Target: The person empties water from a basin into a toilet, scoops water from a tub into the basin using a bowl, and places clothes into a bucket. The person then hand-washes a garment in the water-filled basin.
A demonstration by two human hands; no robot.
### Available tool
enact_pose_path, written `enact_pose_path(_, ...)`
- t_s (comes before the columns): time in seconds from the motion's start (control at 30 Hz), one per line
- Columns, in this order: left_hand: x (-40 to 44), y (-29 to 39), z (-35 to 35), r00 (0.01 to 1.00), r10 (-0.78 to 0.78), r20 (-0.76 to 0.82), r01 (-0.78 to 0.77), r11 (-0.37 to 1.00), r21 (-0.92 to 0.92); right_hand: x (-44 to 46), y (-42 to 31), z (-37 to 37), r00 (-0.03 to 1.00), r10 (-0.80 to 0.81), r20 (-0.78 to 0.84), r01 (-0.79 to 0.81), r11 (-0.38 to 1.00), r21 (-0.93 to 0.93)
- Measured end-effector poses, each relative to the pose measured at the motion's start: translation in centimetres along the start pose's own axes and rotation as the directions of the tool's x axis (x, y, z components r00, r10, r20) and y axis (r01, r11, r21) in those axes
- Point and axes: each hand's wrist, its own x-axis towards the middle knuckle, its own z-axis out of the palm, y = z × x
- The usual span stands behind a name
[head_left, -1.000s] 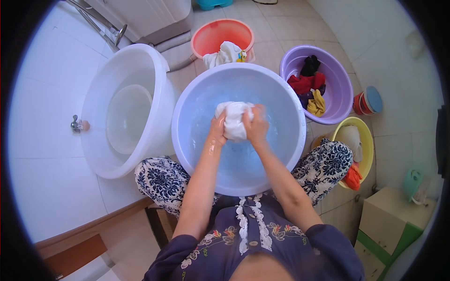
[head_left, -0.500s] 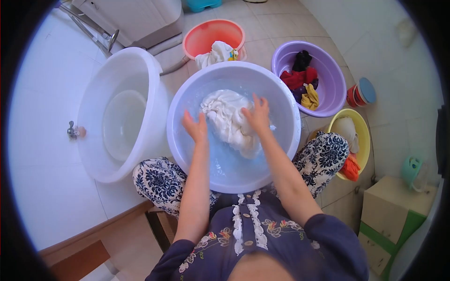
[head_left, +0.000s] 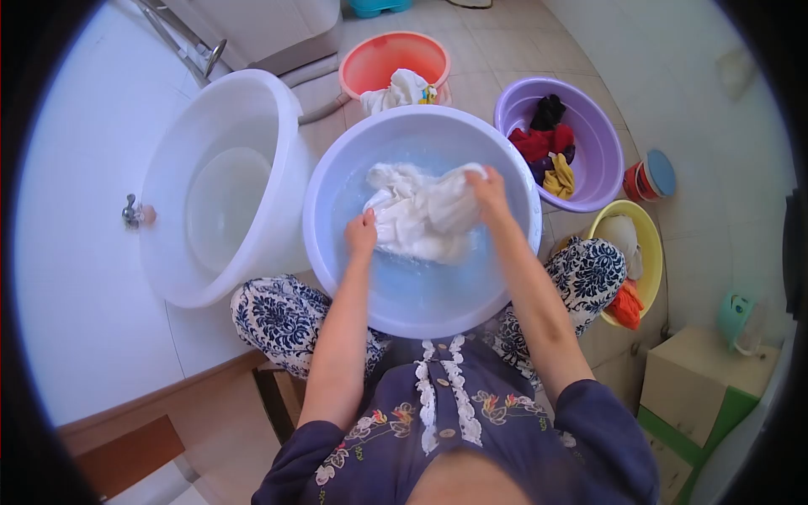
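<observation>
A wet white garment [head_left: 421, 215] lies bunched and partly spread in bluish water inside the pale lavender basin [head_left: 337, 143] between my knees. Its exact kind does not show. My left hand [head_left: 362, 231] is closed on the garment's left edge. At the upper right, my right hand [head_left: 488, 192] pinches another edge and lifts it a little above the water; the cloth there is slightly blurred. Part of the garment sits under the water.
To the left stands a large white tub [head_left: 286, 143] with water in it, near a wall tap [head_left: 132, 212]. An orange-red basin [head_left: 358, 71] with white cloth is behind. A purple basin [head_left: 602, 160] and a yellow basin [head_left: 650, 252], both holding clothes, sit right. A small cabinet [head_left: 686, 387] is lower right.
Both hands, spread apart and open before, have closed on the white garment's edges. The right side of the garment has been raised and spread to the right.
</observation>
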Motion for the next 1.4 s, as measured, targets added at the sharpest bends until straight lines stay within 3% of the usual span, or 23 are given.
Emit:
enact_pose_path(0.1,-1.3,1.4,-3.5,0.992,0.127,-0.002,-0.125,0.983,0.136,-1.4,-6.3,-0.8,0.974,-0.208,0.094,0.207,0.978,0.014)
enact_pose_path(0.2,-2.5,4.2,-7.2,0.969,0.226,-0.103,-0.217,0.972,0.092,-3.6,-12.6,-0.8,0.9,-0.422,0.113,0.436,0.854,-0.284)
enact_pose_path(0.3,-3.1,6.4,-10.3,0.947,0.296,-0.127,-0.272,0.946,0.175,-5.0,-16.9,-1.0,0.845,-0.517,0.136,0.533,0.801,-0.273)
enact_pose_path(0.4,-4.4,8.8,-12.7,0.975,0.219,-0.039,-0.21,0.965,0.158,-7.1,-19.8,-0.8,0.789,-0.607,0.098,0.607,0.743,-0.283)
enact_pose_path(0.47,-4.4,8.5,-12.2,0.965,0.247,-0.083,-0.243,0.968,0.057,-7.2,-19.8,-0.8,0.75,-0.66,0.038,0.639,0.71,-0.296)
enact_pose_path(0.5,-4.4,8.1,-11.7,0.961,0.257,-0.105,-0.258,0.966,0.005,-6.5,-18.8,-0.8,0.757,-0.652,0.031,0.627,0.713,-0.314)
enact_pose_path(0.6,-3.7,5.9,-8.6,0.976,0.169,-0.137,-0.133,0.962,0.237,-4.5,-14.3,-0.3,0.793,-0.609,0.033,0.564,0.713,-0.416)
enact_pose_path(0.7,-3.7,4.2,-5.9,0.986,0.066,0.154,-0.108,0.953,0.282,-2.2,-6.3,-0.1,0.832,-0.552,0.057,0.477,0.659,-0.582)
enact_pose_path(0.8,-4.4,2.5,-2.8,0.974,-0.004,0.228,-0.055,0.966,0.252,-2.7,-0.6,0.1,0.934,-0.352,0.053,0.27,0.604,-0.75)
enact_pose_path(0.9,-3.4,-0.1,-0.1,0.942,-0.014,0.337,-0.063,0.974,0.216,-3.0,3.9,0.4,0.962,-0.248,0.112,0.221,0.475,-0.852)
enact_pose_path(1.0,-1.5,-3.4,1.1,0.987,0.053,0.152,-0.05,0.999,-0.022,-2.5,3.6,-0.2,0.974,-0.144,0.174,0.22,0.441,-0.87)
enact_pose_path(1.03,-1.8,-2.1,-1.1,0.99,0.023,0.137,0.03,0.925,-0.378,-1.8,3.1,-0.7,0.961,-0.2,0.189,0.266,0.503,-0.823)
enact_pose_path(1.07,-1.9,-0.7,-3.6,0.991,-0.01,0.134,0.1,0.723,-0.684,-0.6,2.2,-1.5,0.946,-0.254,0.199,0.312,0.558,-0.769)
enact_pose_path(1.13,-2.7,2.2,-7.6,0.996,0.071,-0.058,-0.089,0.596,-0.798,-0.1,-1.4,-1.7,0.918,-0.333,0.215,0.386,0.628,-0.675)
enact_pose_path(1.23,-3.6,5.1,-11.7,0.975,0.005,-0.22,-0.197,0.468,-0.862,-2.9,-10.1,-1.0,0.865,-0.436,0.248,0.5,0.714,-0.491)
enact_pose_path(1.3,-3.7,5.8,-13.1,0.93,-0.043,-0.365,-0.319,0.402,-0.858,-5.6,-15.7,-0.3,0.831,-0.452,0.324,0.556,0.692,-0.46)
enact_pose_path(1.4,-3.9,5.5,-13.9,0.88,-0.045,-0.473,-0.374,0.549,-0.748,-9.7,-21.1,1.3,0.801,-0.484,0.352,0.589,0.743,-0.318)
